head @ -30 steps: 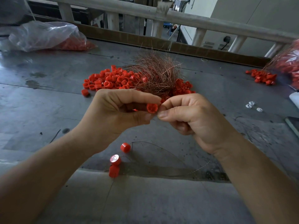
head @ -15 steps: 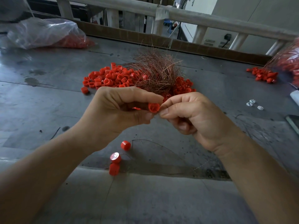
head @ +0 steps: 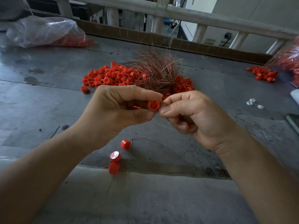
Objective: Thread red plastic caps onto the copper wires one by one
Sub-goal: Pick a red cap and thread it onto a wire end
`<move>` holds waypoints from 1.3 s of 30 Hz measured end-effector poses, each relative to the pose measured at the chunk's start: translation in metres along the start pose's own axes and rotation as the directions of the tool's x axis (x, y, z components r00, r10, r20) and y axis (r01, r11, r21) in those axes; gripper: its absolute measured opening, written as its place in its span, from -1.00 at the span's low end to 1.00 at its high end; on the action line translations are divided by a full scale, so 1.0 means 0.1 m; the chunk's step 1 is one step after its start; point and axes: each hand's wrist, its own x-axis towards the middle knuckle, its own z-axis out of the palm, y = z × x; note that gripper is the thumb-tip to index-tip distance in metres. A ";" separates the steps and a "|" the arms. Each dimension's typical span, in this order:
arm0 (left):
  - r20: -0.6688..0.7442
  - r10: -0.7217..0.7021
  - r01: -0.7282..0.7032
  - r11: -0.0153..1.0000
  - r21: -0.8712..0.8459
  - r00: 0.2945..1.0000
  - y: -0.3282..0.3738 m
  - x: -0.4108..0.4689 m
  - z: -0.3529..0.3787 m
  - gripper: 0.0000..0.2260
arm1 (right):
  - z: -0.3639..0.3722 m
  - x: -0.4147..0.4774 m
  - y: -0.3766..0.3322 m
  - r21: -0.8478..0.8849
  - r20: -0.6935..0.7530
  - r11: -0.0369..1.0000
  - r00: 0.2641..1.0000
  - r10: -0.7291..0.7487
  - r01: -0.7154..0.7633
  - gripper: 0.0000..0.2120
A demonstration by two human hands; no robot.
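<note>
- Above the table, just in front of the cap pile, the left hand pinches one red cap between thumb and forefinger
- This cap's open mouth faces up toward the viewer; its short axis tilts slightly toward the right hand
- Right hand's thumb and forefinger are pressed together at the cap's rim, pinching a fine strand that is barely visible; its other fingers are curled
- Copper wire bundle lies on the pile, its ends fanning up and away
- Three loose caps sit near the table's near edge, below the hands
</note>
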 end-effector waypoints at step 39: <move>0.088 -0.135 0.153 0.958 -0.244 0.987 0.05 -0.02 -0.03 -0.73 | 0.01 -0.01 -0.03 0.095 -0.073 0.995 0.997 0.029 -0.022 -0.91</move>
